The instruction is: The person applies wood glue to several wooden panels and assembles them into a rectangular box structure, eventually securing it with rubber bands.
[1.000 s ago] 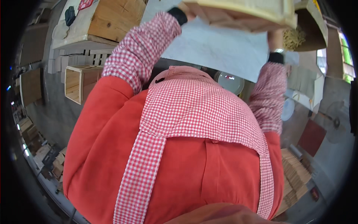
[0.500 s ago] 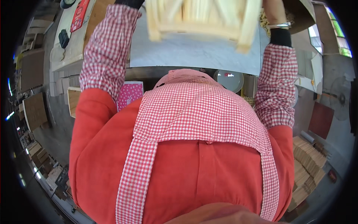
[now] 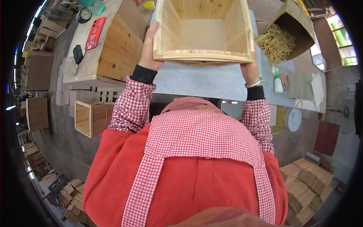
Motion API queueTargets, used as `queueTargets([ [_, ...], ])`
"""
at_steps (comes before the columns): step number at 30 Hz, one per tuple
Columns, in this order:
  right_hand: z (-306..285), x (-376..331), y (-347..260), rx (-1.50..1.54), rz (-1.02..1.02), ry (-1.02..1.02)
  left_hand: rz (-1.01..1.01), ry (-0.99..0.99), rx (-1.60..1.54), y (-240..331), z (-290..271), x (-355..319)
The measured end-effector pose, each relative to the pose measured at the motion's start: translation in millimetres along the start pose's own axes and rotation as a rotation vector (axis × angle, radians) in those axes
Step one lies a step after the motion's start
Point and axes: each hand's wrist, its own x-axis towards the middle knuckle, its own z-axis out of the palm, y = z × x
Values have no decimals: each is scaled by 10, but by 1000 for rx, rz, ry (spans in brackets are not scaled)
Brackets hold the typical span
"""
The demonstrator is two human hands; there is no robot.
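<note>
A pale wooden box (image 3: 203, 53) is held up over the white-topped worktable (image 3: 189, 80), its open side facing me and its inside showing. My left hand (image 3: 150, 49) grips the box's left wall, with the thumb along the outer edge. On the opposite side, my right hand (image 3: 250, 71) closes round the lower right corner; most of its fingers are hidden behind the wood. The box's upper end runs out of the picture.
Cardboard carton (image 3: 302, 30) with tan strips (image 3: 278, 43) stands at right, near a white glue bottle (image 3: 278, 83). At left, a wooden bench (image 3: 117, 49) carries a red phone (image 3: 95, 33) and a clock (image 3: 84, 15). Another wooden box (image 3: 84, 119) sits lower left; stacked boards (image 3: 306, 189) lie lower right.
The box has turned, so its open inside now faces me instead of its slatted-looking outer side. Both hands have come closer together and into view around it.
</note>
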Motion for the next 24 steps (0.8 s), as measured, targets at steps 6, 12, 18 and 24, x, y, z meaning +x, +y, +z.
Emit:
queueTargets([
  [6,-156,56,-123,-20,295,-302,-168,-34,19,-44,-207,-47],
  [12,-172,641,-397,-105,176,-148,-134,-173,226,59,-381,-274],
  [18,99,1635,-349,-280,309,-91,-161,-158,197,87,-402,-285],
  [24,256,1923,-21,-108,377,-101,-174,-117,213,103,-410,-275],
])
